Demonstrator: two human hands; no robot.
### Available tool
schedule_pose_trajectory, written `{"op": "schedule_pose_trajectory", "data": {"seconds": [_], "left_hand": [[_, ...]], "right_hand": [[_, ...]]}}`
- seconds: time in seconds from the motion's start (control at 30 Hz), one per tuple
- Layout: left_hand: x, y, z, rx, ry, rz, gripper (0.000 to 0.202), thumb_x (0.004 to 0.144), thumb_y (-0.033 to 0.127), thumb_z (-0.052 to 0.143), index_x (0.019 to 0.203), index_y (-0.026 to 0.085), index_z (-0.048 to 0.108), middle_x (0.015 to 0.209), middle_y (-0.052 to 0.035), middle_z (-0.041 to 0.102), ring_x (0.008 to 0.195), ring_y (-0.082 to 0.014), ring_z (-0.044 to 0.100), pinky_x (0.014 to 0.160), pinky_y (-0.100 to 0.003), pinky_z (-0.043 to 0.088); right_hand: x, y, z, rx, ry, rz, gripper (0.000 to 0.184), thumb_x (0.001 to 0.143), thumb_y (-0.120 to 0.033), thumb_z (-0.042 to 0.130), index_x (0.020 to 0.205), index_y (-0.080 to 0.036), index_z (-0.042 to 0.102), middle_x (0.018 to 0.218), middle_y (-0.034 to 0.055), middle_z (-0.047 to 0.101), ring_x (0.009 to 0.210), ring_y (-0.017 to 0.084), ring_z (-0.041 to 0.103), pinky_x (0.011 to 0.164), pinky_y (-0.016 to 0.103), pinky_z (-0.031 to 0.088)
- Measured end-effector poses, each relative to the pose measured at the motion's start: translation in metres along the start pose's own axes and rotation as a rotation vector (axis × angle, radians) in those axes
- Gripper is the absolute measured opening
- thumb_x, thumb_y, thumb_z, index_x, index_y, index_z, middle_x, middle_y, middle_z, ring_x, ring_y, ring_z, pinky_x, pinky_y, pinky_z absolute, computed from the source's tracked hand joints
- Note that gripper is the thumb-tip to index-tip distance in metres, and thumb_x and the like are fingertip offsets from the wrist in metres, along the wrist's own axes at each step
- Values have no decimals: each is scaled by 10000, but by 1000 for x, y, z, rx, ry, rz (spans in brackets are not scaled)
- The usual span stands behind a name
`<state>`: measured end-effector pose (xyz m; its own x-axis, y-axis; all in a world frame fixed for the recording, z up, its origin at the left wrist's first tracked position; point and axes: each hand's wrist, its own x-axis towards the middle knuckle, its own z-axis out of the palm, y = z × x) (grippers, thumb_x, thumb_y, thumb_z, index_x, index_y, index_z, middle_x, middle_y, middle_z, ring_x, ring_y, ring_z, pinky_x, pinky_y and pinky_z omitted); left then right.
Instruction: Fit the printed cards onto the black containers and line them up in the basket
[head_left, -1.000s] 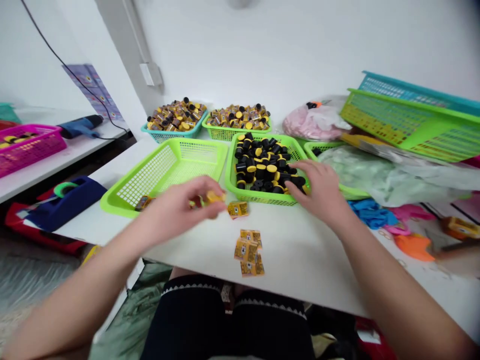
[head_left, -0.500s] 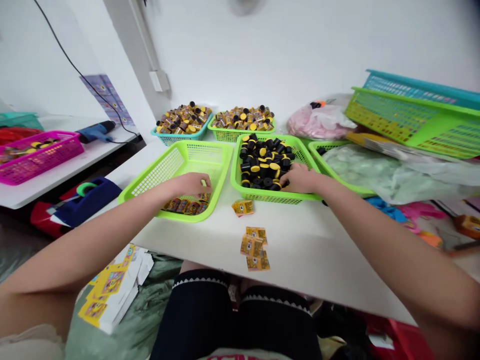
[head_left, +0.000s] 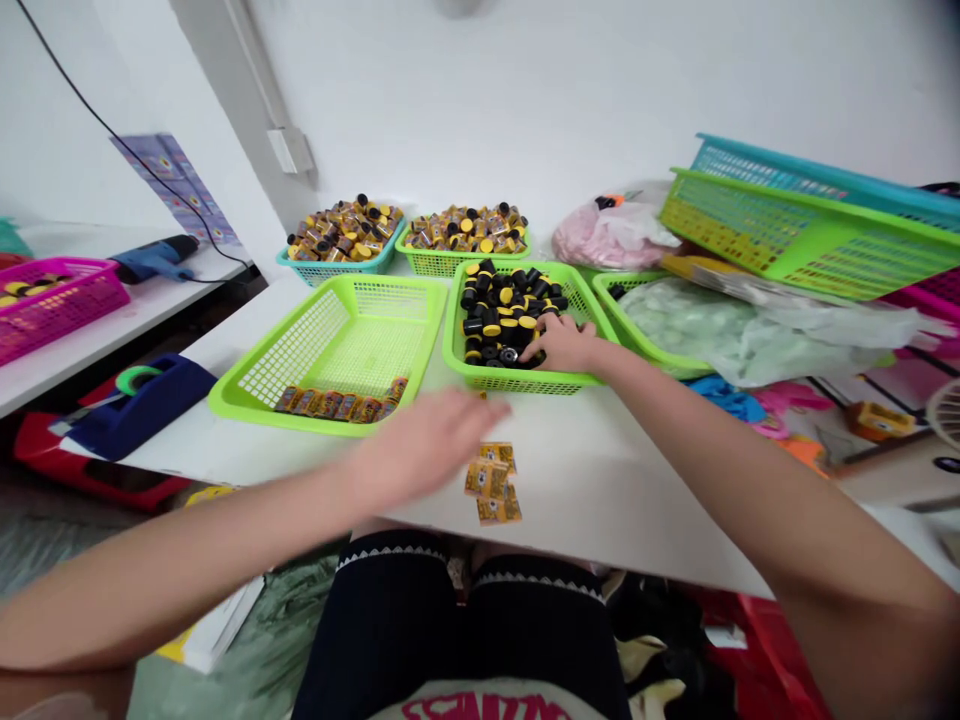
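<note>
At the far left, a pink plastic basket (head_left: 52, 310) sits on a side table near a blue glue gun (head_left: 154, 258), and a navy tape dispenser (head_left: 142, 405) stands on a red object below. On the main surface (head_left: 622, 510), a lime-green mesh basket (head_left: 337, 340) holds a single neat row of gold-labelled pieces (head_left: 337, 404) along its near wall, with the rest of its floor showing. Behind it, a teal basket (head_left: 334, 262) and a lime-green basket (head_left: 450, 262) are heaped with finished-looking labelled cylinders.

The left hand (head_left: 427, 445) is blurred by motion just off the near right corner of the row-filled basket, over the bare surface. It looks flat and loosely open, but the blur hides whether it carries anything. Just beside its fingertips lies a small pile of yellow printed labels (head_left: 491, 482).

The right hand (head_left: 562, 345) reaches into a third green basket (head_left: 517, 384), its fingers curled into the near edge of a pile of black cylinders with yellow ends (head_left: 495, 315). Whether it holds one cannot be told. Further right are a bag of pale green plastic (head_left: 720, 335) and stacked baskets (head_left: 810, 235).
</note>
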<state>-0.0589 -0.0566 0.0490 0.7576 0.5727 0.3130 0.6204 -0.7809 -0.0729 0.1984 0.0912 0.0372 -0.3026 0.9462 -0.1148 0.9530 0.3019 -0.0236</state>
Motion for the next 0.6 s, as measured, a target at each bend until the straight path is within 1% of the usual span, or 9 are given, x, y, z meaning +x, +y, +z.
{"op": "schedule_pose_trajectory", "data": {"seconds": [0.03,0.07,0.1,0.17,0.23,0.33,0.47,0.53,0.6], "left_hand": [[-8,22,11,21,-51,67,407,1001,164,363,1368,144,539,1235,-131,687,1146,-237,635,989,-370,496],[-18,42,23,58,-75,57,424,1014,244,391,1396,105,514,1335,-161,636,1216,-268,607,1017,-400,491],[-28,59,36,82,-98,29,511,1017,369,409,1418,63,488,1409,-189,577,1285,-305,563,1045,-439,481],[-47,82,58,127,-127,-23,632,1002,492,407,1437,38,469,1467,-196,515,1340,-328,520,1066,-477,479],[-62,93,71,167,-148,-21,562,1010,423,421,1443,68,477,1455,-172,530,1326,-309,540,1050,-465,506],[-75,96,70,221,-145,47,456,984,183,422,1420,82,510,1367,-174,609,1236,-291,619,976,-413,563],[-78,91,50,195,-56,158,413,948,98,390,1299,47,602,1168,-207,718,1074,-285,712,859,-358,611],[-77,86,42,183,-9,202,400,937,80,397,1274,48,610,1112,-225,733,1014,-282,736,803,-345,623],[-73,79,37,182,23,238,390,927,66,408,1261,49,609,1073,-234,740,956,-279,750,745,-334,629]], "right_hand": [[-1,1,0,8,0,-14,294,751,-506,722,1029,-431,781,1339,82,465,1271,404,391,1041,651,317],[-1,4,1,14,4,-32,287,755,-509,722,1023,-428,784,1339,82,472,1280,408,385,1049,653,309],[-2,6,2,19,12,-53,279,761,-516,719,1014,-419,789,1339,84,478,1286,415,379,1056,658,300],[-2,12,5,34,34,-95,278,778,-533,704,1006,-401,795,1348,87,482,1289,427,374,1057,670,290],[-1,14,7,56,42,-124,280,787,-531,698,1012,-396,793,1363,83,475,1271,428,391,1043,669,309],[2,12,7,51,37,-128,280,734,-499,755,973,-360,803,1316,104,491,1241,435,412,1012,663,349],[1,12,-3,63,67,-128,252,703,-440,792,918,-309,804,1316,114,518,1285,438,411,1021,657,374],[-4,17,-10,212,125,-177,249,752,-413,753,966,-288,776,1306,95,575,1254,380,493,1014,595,438],[-16,22,-16,522,223,-220,276,808,-413,701,1045,-275,721,1173,77,673,1119,299,613,943,508,527]]}}
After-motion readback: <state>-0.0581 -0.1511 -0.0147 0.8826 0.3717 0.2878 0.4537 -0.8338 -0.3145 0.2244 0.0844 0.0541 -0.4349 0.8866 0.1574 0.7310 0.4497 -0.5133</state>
